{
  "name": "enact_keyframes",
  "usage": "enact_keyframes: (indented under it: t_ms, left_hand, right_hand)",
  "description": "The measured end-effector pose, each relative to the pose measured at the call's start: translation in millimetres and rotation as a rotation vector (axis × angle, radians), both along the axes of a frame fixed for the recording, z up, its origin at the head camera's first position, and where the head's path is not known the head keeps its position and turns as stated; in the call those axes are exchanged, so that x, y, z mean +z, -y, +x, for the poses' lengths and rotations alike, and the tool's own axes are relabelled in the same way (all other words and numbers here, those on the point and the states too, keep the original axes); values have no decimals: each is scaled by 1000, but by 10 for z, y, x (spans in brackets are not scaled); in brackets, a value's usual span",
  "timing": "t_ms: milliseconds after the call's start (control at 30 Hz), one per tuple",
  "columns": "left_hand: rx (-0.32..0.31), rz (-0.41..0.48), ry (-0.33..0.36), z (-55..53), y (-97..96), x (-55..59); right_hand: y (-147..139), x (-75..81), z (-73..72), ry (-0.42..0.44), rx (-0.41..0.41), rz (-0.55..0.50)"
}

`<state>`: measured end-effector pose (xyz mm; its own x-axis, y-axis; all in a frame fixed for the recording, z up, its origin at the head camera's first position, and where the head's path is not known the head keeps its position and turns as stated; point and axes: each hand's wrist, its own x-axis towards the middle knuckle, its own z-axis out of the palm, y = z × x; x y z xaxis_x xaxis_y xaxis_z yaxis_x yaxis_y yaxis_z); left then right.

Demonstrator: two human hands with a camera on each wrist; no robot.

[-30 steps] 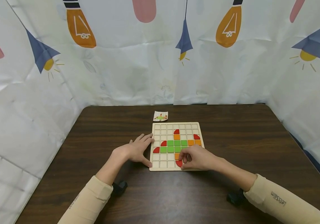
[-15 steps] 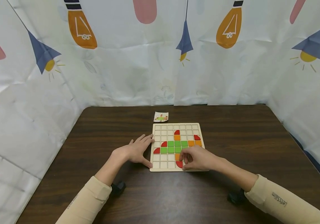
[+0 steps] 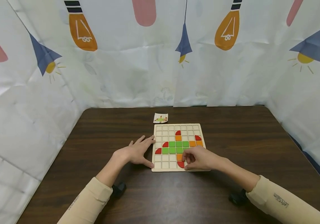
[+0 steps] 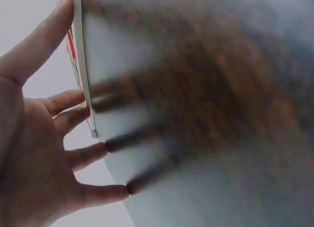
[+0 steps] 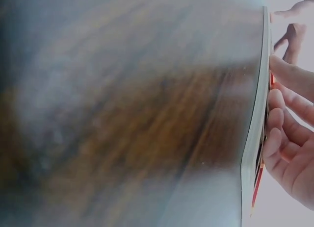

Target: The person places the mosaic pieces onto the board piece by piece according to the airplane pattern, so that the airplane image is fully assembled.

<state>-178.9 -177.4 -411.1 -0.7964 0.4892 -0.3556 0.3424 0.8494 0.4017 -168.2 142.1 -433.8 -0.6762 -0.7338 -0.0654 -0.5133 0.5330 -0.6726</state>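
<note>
A pale wooden grid board [image 3: 164, 165] lies on the table, bearing green and orange square tiles and red quarter-circle tiles. My left hand [image 3: 134, 152] has its fingers spread, with the thumb and fingertips against the board's left edge; in the left wrist view this hand [image 4: 44, 143] reaches the rim. Over the board's lower right is my right hand [image 3: 202, 158], fingers curled. Its thumb and index finger pinch at the red quarter-circle tile [image 3: 181, 164] in the bottom row. The right wrist view shows this hand [image 5: 297, 138] low over the board. It hides some cells.
Behind the board lies a small pattern card [image 3: 161, 118] printed with a coloured figure. The dark wood-grain table [image 3: 115, 124] extends all round. A white curtain [image 3: 137, 74] with lamp prints stands at its far side. Dark wrist cameras hang beneath both wrists.
The whole view has shifted slightly, the board now a little lower and to the right in frame. Both hands keep nearly the same places on the board. The tiles in sight look unchanged.
</note>
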Motion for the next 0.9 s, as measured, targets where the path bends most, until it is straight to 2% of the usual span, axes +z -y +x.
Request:
enact_keyframes:
  t_ms: [500, 767, 900]
  left_hand:
    - [-2, -41, -4, -18, 28, 28]
    - [1, 8, -5, -1, 92, -25]
    - [-10, 43, -35, -27, 198, -34]
  right_hand:
    - [59, 5, -25, -29, 11, -1]
    - [-28, -10, -26, -65, 75, -36]
    - [-186, 90, -80, -101, 56, -32]
